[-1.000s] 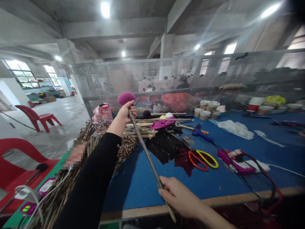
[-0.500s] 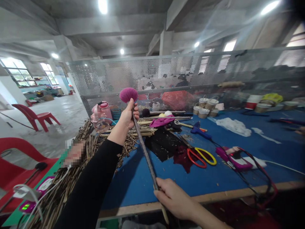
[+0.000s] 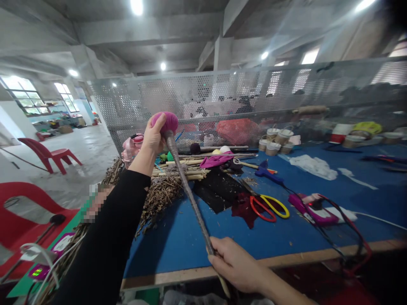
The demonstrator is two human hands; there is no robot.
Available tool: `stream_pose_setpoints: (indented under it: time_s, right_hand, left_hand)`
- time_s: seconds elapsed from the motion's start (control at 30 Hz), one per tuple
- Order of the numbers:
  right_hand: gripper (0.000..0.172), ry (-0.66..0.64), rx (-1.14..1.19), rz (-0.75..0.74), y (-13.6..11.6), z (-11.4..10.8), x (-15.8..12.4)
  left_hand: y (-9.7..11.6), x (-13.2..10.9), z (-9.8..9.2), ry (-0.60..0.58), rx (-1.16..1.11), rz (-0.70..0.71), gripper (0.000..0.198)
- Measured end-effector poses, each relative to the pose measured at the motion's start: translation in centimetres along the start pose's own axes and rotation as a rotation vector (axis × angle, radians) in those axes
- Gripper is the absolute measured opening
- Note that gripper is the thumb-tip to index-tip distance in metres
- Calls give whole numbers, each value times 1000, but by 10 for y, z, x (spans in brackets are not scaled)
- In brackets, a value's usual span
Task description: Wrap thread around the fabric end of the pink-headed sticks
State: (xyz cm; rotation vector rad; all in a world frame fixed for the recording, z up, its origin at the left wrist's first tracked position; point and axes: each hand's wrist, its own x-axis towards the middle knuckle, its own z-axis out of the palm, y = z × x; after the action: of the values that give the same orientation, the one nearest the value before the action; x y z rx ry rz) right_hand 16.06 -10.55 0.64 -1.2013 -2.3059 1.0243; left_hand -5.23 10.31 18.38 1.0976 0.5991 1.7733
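A long stick [image 3: 191, 195] wrapped in grey-brown slants across the middle, its upper end topped by a round pink fabric-covered ball [image 3: 170, 122]. My left hand [image 3: 155, 133] is closed around the left side of that ball, thumb on top. Lower down, my right hand [image 3: 233, 263] pinches the stick close to its pale bare tip, above the table's front edge. Black cloth [image 3: 219, 190] and dark red cloth [image 3: 244, 209] lie on the blue table to the right of the stick. Scissors [image 3: 269, 208] with red and yellow handles rest partly on them.
Dry twigs [image 3: 159, 199] are heaped at the left. Magenta cloth [image 3: 216, 160] lies among sticks behind. A blue glue gun [image 3: 269, 174], a magenta power strip [image 3: 313, 211] with cables, and several small buckets [image 3: 273, 148] stand right. A perforated metal screen [image 3: 197, 95] closes the back.
My left hand has moved from the stick just under the pink ball up onto the ball itself. The ball end has shifted slightly left and tilted; my right hand stays near the lower end.
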Motion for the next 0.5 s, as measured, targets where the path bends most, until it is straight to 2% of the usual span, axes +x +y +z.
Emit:
stream_pose_setpoints:
  time_s: [0.07,0.2,0.37,0.5]
  right_hand:
    - [11,-20,1,-8,-3,1,0]
    - [10,-34,12,-28,-4,5,-1]
    - [12,-67,85,-51,-2,7,-3]
    - [15,-18,300,-29,6,6,1]
  left_hand:
    - [2,1,1,-13,14,104,39]
    - [2,-3,3,-30,79,140,38]
    - [0,-1,6,-63,140,98,37]
    - [-8,1,5,-32,314,1,46]
